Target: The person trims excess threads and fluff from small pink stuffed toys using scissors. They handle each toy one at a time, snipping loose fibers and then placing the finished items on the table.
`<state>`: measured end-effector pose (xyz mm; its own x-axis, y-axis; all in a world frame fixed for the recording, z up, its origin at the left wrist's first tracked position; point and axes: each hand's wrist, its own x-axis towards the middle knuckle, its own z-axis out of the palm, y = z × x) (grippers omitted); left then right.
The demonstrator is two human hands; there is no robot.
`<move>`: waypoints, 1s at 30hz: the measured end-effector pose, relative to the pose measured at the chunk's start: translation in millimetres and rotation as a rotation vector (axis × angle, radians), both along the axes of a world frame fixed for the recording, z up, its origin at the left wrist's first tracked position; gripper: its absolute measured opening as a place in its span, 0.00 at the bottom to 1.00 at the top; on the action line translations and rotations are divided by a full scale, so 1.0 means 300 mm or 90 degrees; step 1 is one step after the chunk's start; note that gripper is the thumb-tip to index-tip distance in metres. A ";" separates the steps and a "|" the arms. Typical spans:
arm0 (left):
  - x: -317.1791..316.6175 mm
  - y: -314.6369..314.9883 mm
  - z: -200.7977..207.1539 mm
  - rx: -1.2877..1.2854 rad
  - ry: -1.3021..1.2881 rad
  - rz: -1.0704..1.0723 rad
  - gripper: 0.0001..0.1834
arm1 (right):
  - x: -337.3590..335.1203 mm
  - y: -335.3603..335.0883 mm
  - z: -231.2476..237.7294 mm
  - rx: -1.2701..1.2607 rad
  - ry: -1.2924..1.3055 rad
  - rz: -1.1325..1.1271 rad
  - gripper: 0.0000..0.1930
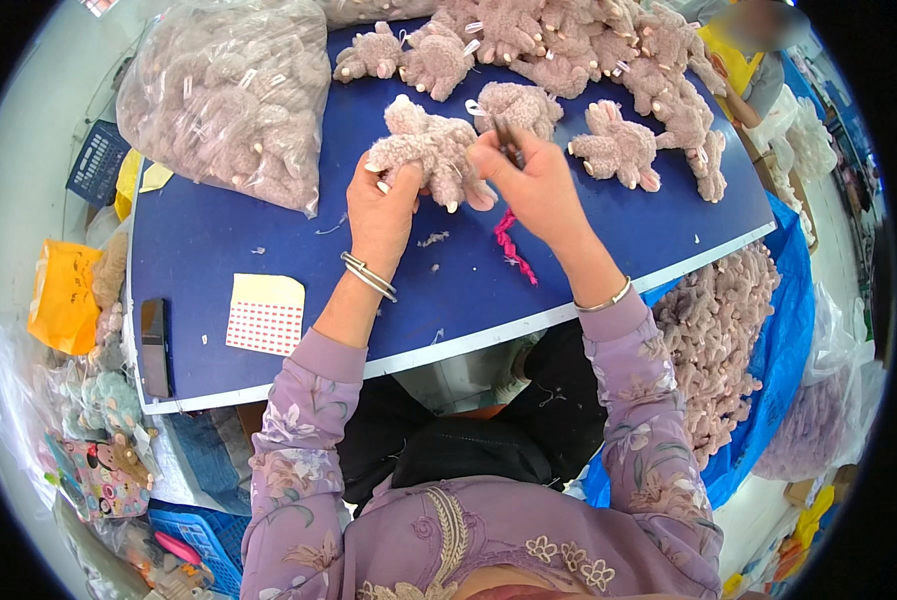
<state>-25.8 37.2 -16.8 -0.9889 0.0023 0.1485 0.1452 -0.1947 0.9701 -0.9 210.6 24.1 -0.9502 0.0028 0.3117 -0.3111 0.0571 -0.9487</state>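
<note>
A pinkish-grey fluffy plush toy [428,150] with pale claw-like tips is gripped in my left hand [383,205], held just above the blue table. My right hand [533,180] is closed on a small dark two-pronged metal tool [509,148], like snips or tweezers, close to the toy's right side; motion blurs its tips. Below that hand is a bright pink braided cord [509,250]; whether it is tied to the tool is hidden. Behind my right hand lies another plush toy [518,105] with a white loop tag, and a third plush toy [616,147] rests to the right.
Many similar toys heap along the table's [268,245] far side. A clear bag [233,100] of toys stands far left. A sheet of red-marked stickers [266,315] and a phone [155,348] lie near left. A blue sack [758,400] of toys is right; another person [753,75] sits far right.
</note>
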 end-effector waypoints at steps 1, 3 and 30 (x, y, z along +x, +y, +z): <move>-0.001 0.002 -0.004 -0.002 0.003 -0.003 0.10 | 0.001 -0.009 -0.004 0.062 0.000 0.006 0.08; 0.004 0.006 -0.001 -0.022 0.003 0.007 0.10 | 0.002 -0.018 -0.015 0.185 -0.001 0.017 0.08; 0.006 0.015 0.005 -0.021 0.060 0.047 0.09 | 0.013 0.034 0.015 0.525 0.084 -0.007 0.16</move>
